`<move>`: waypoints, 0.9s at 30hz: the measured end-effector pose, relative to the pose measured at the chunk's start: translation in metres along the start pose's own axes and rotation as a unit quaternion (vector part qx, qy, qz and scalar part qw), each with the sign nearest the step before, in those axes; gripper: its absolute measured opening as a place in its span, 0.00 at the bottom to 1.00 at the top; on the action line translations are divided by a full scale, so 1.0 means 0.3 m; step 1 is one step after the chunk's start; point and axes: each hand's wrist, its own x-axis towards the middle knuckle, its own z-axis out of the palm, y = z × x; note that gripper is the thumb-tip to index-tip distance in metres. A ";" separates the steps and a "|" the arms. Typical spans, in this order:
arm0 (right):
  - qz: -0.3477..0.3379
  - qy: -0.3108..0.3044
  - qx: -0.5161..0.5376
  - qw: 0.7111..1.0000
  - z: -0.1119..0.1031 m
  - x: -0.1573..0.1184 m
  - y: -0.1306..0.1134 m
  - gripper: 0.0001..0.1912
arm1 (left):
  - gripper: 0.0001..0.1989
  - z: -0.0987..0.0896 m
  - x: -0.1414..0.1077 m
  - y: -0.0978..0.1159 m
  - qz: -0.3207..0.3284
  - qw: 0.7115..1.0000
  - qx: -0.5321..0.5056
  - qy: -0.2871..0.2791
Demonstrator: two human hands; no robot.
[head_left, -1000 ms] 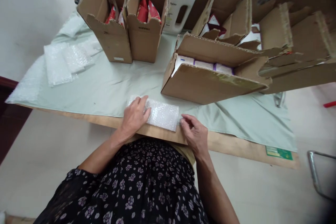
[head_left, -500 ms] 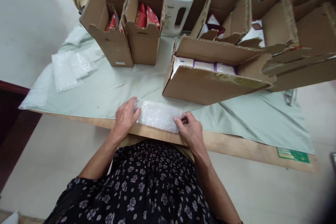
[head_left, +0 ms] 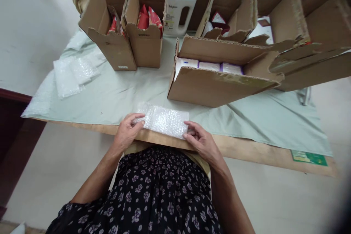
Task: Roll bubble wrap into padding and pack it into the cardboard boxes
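Most of the wooden table (head_left: 236,147) lies under a pale green cloth (head_left: 115,98), on which stands an open cardboard box (head_left: 203,87). Nearer the front edge, the bubble-wrap piece (head_left: 167,119) lies flat. Left hand (head_left: 124,131) and right hand (head_left: 204,142) frame its two ends, thumb and fingers narrowly parted; whether either grips cannot be told. The step appears to be straightening; a further adjustment would call for light, even contact at both ends.

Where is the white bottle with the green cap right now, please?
In the head view, the white bottle stands at the far side of the cloth-covered table, just right of the two narrow cardboard boxes.
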 end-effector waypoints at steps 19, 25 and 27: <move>-0.334 0.264 -0.205 0.881 -0.408 0.067 -0.503 0.07 | 0.13 -0.126 0.177 0.533 0.402 0.879 0.166 0.198; -0.185 0.081 -0.241 0.949 -0.641 0.275 -0.541 0.12 | 0.15 -0.091 0.355 0.735 0.392 0.897 0.203 0.018; -0.136 -0.026 -0.286 0.948 -0.675 0.318 -0.542 0.13 | 0.14 -0.092 0.394 0.775 0.336 0.910 0.231 -0.081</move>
